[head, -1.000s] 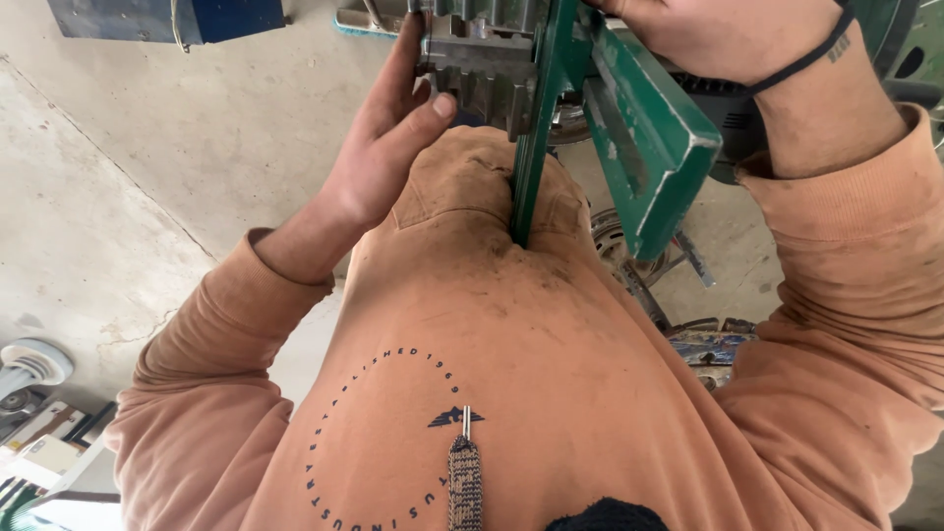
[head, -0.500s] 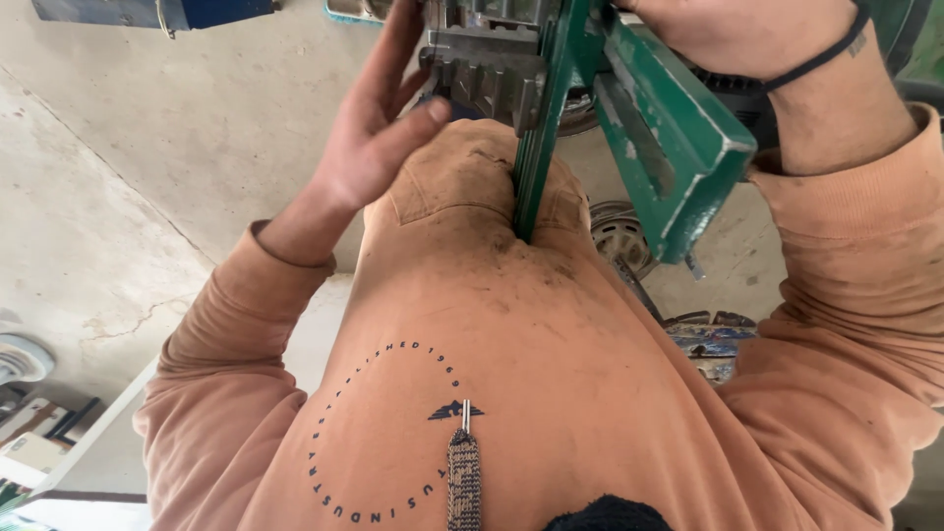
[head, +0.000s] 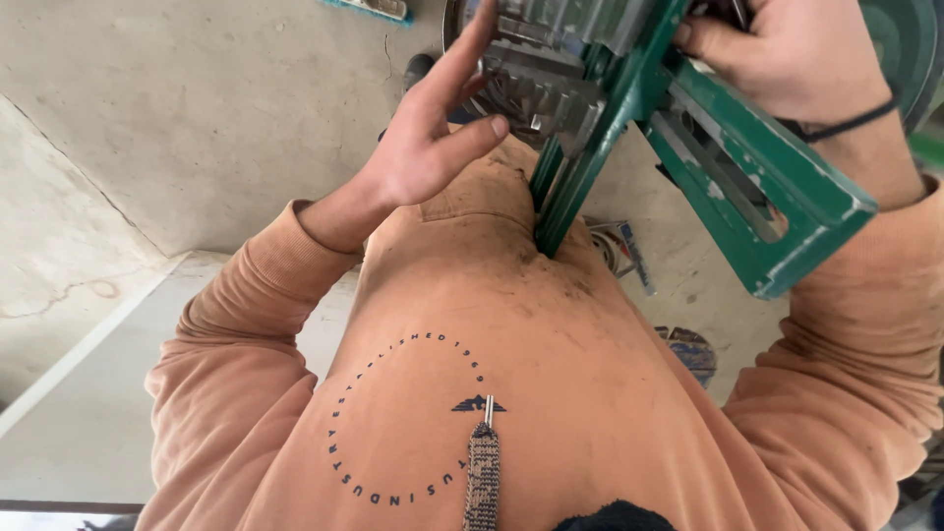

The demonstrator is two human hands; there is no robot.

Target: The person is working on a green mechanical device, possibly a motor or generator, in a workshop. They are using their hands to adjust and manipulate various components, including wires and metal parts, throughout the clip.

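The green metal machine frame [head: 757,197] is held against the person's front, its lower green bar pressing into the dusty orange sweatshirt [head: 551,393] at the belly. All places below are given relative to this frame.

Left hand [head: 433,147]: to the left of the frame, at the grey toothed metal block [head: 551,93] fixed to its upper left part. The fingers [head: 470,44] are stretched out and loosely spread, pointing upward along the block's left face; the thumb lies toward the block's lower edge. The hand grips nothing. Whether the fingertips actually touch the block cannot be told.

Right hand [head: 787,59]: on top of the frame at its upper right. The fingers are curled tight around the frame's upper part, knuckles toward the camera, so the hand is holding the frame. A dark band [head: 851,123] sits around the wrist just below the hand.

The frame slants from upper left to lower right; its boxy green end, with chipped paint, projects to the right over the right sleeve.

Surroundings: a pale concrete floor [head: 197,118] lies behind and left of the frame. A round dark disc [head: 688,344], partly hidden, lies on the floor below the frame's boxy end. A small bluish object [head: 624,251] lies on the floor just beneath the frame's middle; its kind cannot be told.
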